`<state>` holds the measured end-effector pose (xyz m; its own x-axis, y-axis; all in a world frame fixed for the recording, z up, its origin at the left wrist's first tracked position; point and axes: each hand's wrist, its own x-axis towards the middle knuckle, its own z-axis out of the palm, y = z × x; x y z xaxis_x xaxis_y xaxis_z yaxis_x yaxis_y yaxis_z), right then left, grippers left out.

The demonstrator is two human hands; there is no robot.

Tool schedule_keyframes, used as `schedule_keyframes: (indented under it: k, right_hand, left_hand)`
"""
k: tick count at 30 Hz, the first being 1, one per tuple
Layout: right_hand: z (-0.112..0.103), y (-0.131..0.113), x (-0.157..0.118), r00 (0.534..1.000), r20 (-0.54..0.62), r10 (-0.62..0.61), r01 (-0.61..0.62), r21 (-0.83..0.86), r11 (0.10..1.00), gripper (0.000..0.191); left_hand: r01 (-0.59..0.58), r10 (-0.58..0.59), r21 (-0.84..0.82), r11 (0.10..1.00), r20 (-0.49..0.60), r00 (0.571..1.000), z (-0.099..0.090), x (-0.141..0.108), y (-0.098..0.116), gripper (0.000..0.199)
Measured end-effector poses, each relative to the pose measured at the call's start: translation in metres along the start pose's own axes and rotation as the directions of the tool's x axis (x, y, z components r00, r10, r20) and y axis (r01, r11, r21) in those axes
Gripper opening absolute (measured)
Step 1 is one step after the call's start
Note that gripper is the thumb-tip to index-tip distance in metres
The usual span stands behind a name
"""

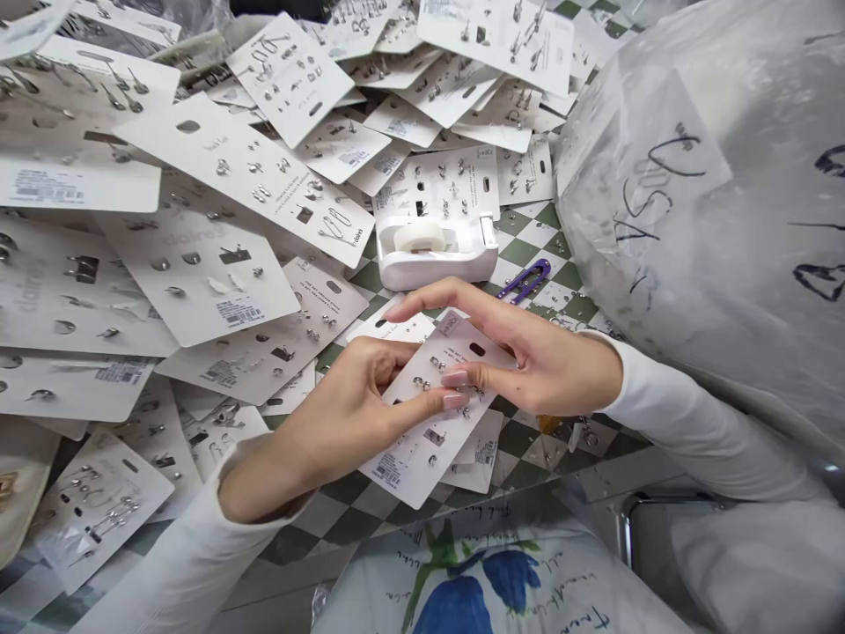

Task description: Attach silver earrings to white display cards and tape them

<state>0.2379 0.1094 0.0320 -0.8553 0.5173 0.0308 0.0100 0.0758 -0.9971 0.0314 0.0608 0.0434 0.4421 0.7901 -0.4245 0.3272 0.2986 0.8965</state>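
Note:
Between my hands, over the front of the table, is a white earring card (449, 440) with rows of small metal earrings, a slot at its upper end and a barcode label at its lower end. My left hand (353, 409) grips its left edge, thumb across the front and fingers hidden behind. The thumb of my right hand (528, 352) presses on the card's face beside the left thumb, while its index finger arches over the top edge. Another card (485, 453) lies beneath. Just beyond stands a white tape dispenser (439, 264) with a roll in it.
Heaped earring cards (244, 185) cover the left and back. Purple thread snips (526, 280) lie right of the dispenser, among scattered small metal pieces. A large plastic bag (713, 194) with black handwriting bulges at the right. The checkered tabletop (343, 519) ends near my lap.

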Motion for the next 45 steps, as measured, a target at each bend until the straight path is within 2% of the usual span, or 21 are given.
schedule_keyframes:
  k: [2, 4, 6, 7, 9, 11, 12, 16, 20, 21, 22, 24, 25, 26, 27, 30, 32, 37, 42, 45]
  right_hand:
    - [-0.004, -0.005, 0.000, 0.999, 0.032, -0.015, 0.017, -0.068, 0.998, 0.051]
    - [-0.010, -0.013, 0.002, 0.999, 0.038, -0.030, 0.036, -0.178, 0.983, 0.045]
    - [-0.020, -0.021, 0.006, 0.994, -0.094, -0.056, 0.021, -0.340, 0.940, 0.033]
    - [-0.026, -0.023, 0.009, 0.974, -0.212, -0.085, -0.019, -0.447, 0.894, 0.027]
    - [-0.037, -0.023, 0.016, 0.881, -0.445, -0.161, -0.195, -0.652, 0.733, 0.016]
    - [-0.047, -0.016, 0.023, 0.837, -0.512, -0.193, -0.324, -0.747, 0.581, 0.013]
    - [-0.050, -0.012, 0.026, 0.840, -0.514, -0.173, -0.349, -0.757, 0.553, 0.012]
    - [-0.058, 0.001, 0.031, 0.850, -0.512, -0.124, -0.344, -0.718, 0.605, 0.011]
    - [-0.060, 0.003, 0.031, 0.861, -0.497, -0.112, -0.302, -0.675, 0.673, 0.016]
    - [-0.060, 0.003, 0.031, 0.861, -0.498, -0.107, -0.297, -0.661, 0.689, 0.014]
    - [-0.060, 0.003, 0.031, 0.860, -0.500, -0.096, -0.295, -0.643, 0.706, 0.012]
    - [-0.059, 0.005, 0.031, 0.859, -0.509, -0.065, -0.298, -0.597, 0.745, 0.012]
    - [-0.059, 0.006, 0.031, 0.859, -0.510, -0.046, -0.299, -0.573, 0.763, 0.014]
    - [-0.058, 0.007, 0.032, 0.858, -0.513, -0.025, -0.306, -0.549, 0.778, 0.016]
    - [-0.057, 0.008, 0.032, 0.854, -0.520, -0.004, -0.316, -0.525, 0.791, 0.017]
    - [-0.056, 0.007, 0.031, 0.835, -0.546, 0.065, -0.349, -0.435, 0.830, 0.021]
    - [-0.056, 0.005, 0.030, 0.830, -0.544, 0.123, -0.369, -0.369, 0.853, 0.022]
    - [-0.060, -0.003, 0.024, 0.832, -0.504, 0.234, -0.392, -0.234, 0.890, 0.025]
    - [-0.063, -0.011, 0.017, 0.778, -0.532, 0.333, -0.408, -0.026, 0.913, 0.031]
    - [-0.065, -0.011, 0.012, 0.754, -0.561, 0.341, -0.415, -0.005, 0.910, 0.029]
  left_hand:
    - [-0.029, 0.030, 0.022, 0.999, -0.038, 0.999, 0.000, -0.001, -0.001, 0.015]
    - [-0.070, 0.072, 0.029, 0.997, -0.071, 0.995, -0.001, -0.001, 0.000, 0.013]
    - [-0.110, 0.111, 0.017, 0.994, -0.103, 0.989, -0.002, -0.002, 0.001, 0.012]
    - [-0.120, 0.120, 0.010, 0.993, -0.117, 0.986, -0.003, -0.002, 0.002, 0.012]
    - [-0.120, 0.119, 0.004, 0.993, -0.143, 0.983, -0.004, -0.001, 0.001, 0.013]
    - [-0.110, 0.110, 0.006, 0.994, -0.162, 0.981, -0.006, 0.000, -0.001, 0.013]
    - [-0.122, 0.124, 0.020, 0.992, -0.170, 0.978, -0.006, 0.000, -0.003, 0.015]
    - [-0.217, 0.238, 0.130, 0.968, -0.183, 0.954, -0.007, -0.001, -0.005, 0.032]
    - [-0.247, 0.281, 0.183, 0.951, -0.188, 0.941, -0.010, -0.001, -0.006, 0.017]
    - [-0.289, 0.335, 0.221, 0.931, -0.212, 0.918, -0.012, 0.001, -0.007, 0.012]
    - [-0.353, 0.420, 0.275, 0.894, -0.242, 0.875, -0.013, 0.002, -0.009, 0.009]
    - [-0.484, 0.603, 0.400, 0.778, -0.264, 0.752, -0.016, 0.006, -0.013, 0.015]
    - [-0.524, 0.660, 0.439, 0.730, -0.252, 0.708, -0.017, 0.009, -0.015, 0.021]
    - [-0.546, 0.685, 0.454, 0.704, -0.233, 0.690, -0.019, 0.011, -0.017, 0.025]
    - [-0.553, 0.682, 0.448, 0.703, -0.203, 0.702, -0.020, 0.012, -0.019, 0.028]
    - [-0.520, 0.613, 0.414, 0.747, -0.126, 0.780, -0.022, 0.015, -0.021, 0.033]
    - [-0.496, 0.587, 0.425, 0.757, -0.112, 0.802, -0.022, 0.015, -0.020, 0.030]
    - [-0.469, 0.559, 0.441, 0.765, -0.093, 0.824, -0.022, 0.015, -0.019, 0.025]
    - [-0.459, 0.557, 0.479, 0.748, -0.078, 0.827, -0.023, 0.016, -0.021, 0.017]
    - [-0.450, 0.554, 0.494, 0.744, -0.079, 0.828, -0.022, 0.017, -0.021, 0.007]
